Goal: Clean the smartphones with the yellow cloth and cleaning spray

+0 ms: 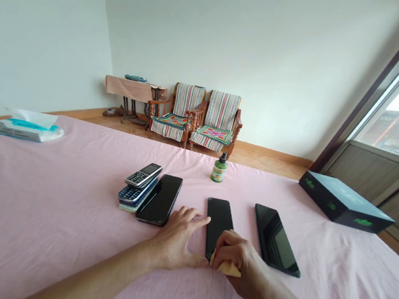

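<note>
A black smartphone [219, 217] lies flat on the pink cloth in front of me, its screen up. My left hand [177, 239] is beside its left edge, fingers apart, with the thumb at the near corner and the index finger by the side. In my right hand [236, 251] is a folded yellow cloth [230, 268], pressed on the phone's near end; the fingers cover part of the screen. A second black smartphone [277, 239] lies to the right. Left of my left hand is another dark smartphone [162, 198], next to a stack of keypad phones [136, 192].
Behind the phones stands a green spray bottle [219, 170]. A black box [346, 201] is at the right edge of the pink-covered table [66, 230]. A tissue pack [29, 128] lies far left. Two wooden chairs [218, 118] stand against the wall beyond.
</note>
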Motion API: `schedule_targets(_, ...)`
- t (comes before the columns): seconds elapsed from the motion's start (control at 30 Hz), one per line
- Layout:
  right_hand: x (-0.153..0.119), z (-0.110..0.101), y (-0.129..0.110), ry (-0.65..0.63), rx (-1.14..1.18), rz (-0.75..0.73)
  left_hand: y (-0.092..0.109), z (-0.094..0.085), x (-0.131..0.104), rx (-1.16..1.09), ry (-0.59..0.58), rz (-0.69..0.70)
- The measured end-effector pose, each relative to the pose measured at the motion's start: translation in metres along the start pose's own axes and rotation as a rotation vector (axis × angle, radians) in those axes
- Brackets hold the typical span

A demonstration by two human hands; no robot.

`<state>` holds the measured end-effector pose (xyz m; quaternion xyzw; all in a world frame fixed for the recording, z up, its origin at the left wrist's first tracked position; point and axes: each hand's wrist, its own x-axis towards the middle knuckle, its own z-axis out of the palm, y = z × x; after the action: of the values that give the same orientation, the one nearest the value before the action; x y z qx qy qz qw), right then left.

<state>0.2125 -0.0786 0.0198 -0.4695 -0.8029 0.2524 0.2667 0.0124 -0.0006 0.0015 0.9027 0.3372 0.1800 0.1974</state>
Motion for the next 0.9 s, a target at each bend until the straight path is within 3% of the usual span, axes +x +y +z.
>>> schedule_targets(0.23, -0.009, -0.017, 0.013, -0.034, -0.036, 0.074, -0.002, 0.000, -0.001, -0.014, -0.011, 0.006)
schedule_targets(0.47, 0.004, 0.000, -0.002, 0.011, 0.021, -0.002, 0.000, 0.001, 0.000, -0.019, 0.012, 0.001)
schedule_targets(0.63, -0.007, -0.015, 0.015, 0.003, -0.026, 0.126, -0.001, 0.000, -0.001, -0.014, -0.017, -0.007)
schedule_targets(0.9, -0.009, -0.024, 0.016, 0.116, -0.159, 0.152, 0.000, -0.003, -0.002, 0.003, -0.006, -0.002)
